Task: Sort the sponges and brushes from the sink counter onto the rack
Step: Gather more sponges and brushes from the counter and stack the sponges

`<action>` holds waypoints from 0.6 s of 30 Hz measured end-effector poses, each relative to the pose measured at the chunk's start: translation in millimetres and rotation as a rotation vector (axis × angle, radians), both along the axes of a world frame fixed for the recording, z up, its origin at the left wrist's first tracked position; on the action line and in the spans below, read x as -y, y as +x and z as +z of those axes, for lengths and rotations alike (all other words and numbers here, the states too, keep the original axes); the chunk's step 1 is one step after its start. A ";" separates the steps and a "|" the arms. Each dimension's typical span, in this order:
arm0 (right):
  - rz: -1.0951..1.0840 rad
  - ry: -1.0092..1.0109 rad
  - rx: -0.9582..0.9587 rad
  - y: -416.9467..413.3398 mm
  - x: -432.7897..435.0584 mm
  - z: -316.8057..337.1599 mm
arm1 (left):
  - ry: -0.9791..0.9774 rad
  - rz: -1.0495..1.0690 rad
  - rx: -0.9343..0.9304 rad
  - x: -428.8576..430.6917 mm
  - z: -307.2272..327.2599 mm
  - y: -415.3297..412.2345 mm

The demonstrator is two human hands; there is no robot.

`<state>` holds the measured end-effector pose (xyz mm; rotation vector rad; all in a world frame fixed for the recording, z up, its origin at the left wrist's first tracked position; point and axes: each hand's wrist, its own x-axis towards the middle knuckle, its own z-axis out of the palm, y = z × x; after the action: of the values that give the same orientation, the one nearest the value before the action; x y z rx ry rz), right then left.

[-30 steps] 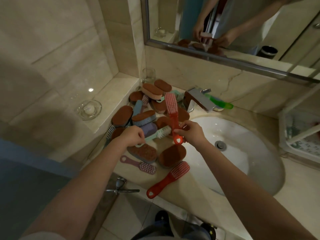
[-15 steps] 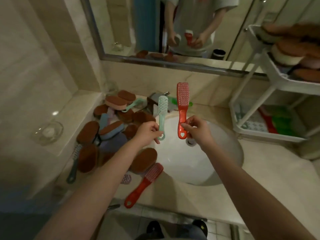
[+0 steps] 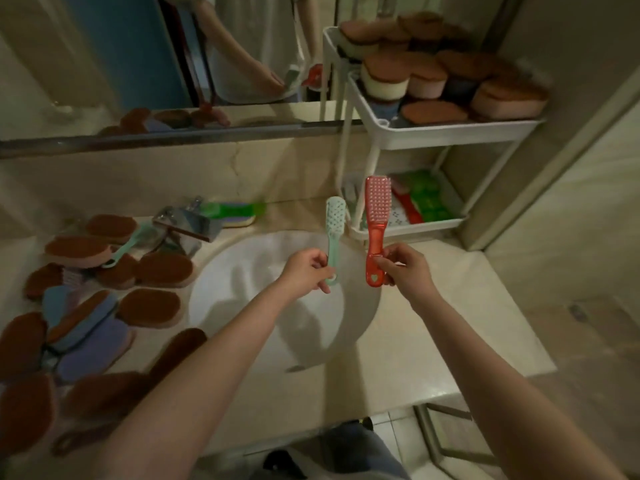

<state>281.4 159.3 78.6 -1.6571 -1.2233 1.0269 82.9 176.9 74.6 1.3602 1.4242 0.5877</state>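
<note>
My left hand [image 3: 306, 270] grips the handle of a mint-green brush [image 3: 334, 226], held upright over the white sink [image 3: 242, 271]. My right hand [image 3: 403, 266] holds a red brush [image 3: 376, 216] by its handle, bristles facing me, just in front of the white rack [image 3: 446, 131]. The rack's upper shelf carries several brown-topped sponges [image 3: 433, 74]. Its lower shelf [image 3: 408, 228] holds red and green brushes [image 3: 420, 202]. Many brown sponges [image 3: 162, 268] and a few brushes lie heaped on the counter left of the sink.
A chrome faucet [image 3: 187, 220] stands behind the sink with a green brush [image 3: 239, 211] beside it. A mirror [image 3: 138, 64] fills the wall above. The beige counter [image 3: 450, 323] stretches right of the sink to a wall.
Both hands lifted the two brushes from the pile and carried them rightward over the sink, closer to the rack. The view has turned right, showing more of the rack.
</note>
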 end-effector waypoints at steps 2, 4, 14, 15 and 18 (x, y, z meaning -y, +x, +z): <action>-0.039 -0.021 0.016 23.4 -5.7 -5.7 | -0.026 -0.033 0.000 -7.2 -3.2 25.0; -0.066 -0.051 0.027 45.0 -13.6 -11.1 | -0.041 -0.060 -0.007 -14.5 -4.8 46.7; -0.200 -0.116 0.131 128.2 -93.5 -33.6 | -0.042 -0.052 -0.008 -62.0 6.7 125.2; -0.211 -0.117 0.162 134.8 -104.5 -32.4 | -0.041 -0.042 -0.005 -67.1 7.8 130.0; -0.202 -0.145 0.269 151.8 -135.2 -26.9 | -0.039 -0.007 -0.014 -79.9 7.0 140.1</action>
<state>433.2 294.5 51.7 -2.0381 -1.1409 0.8023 222.9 256.8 81.6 1.3400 1.4351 0.5439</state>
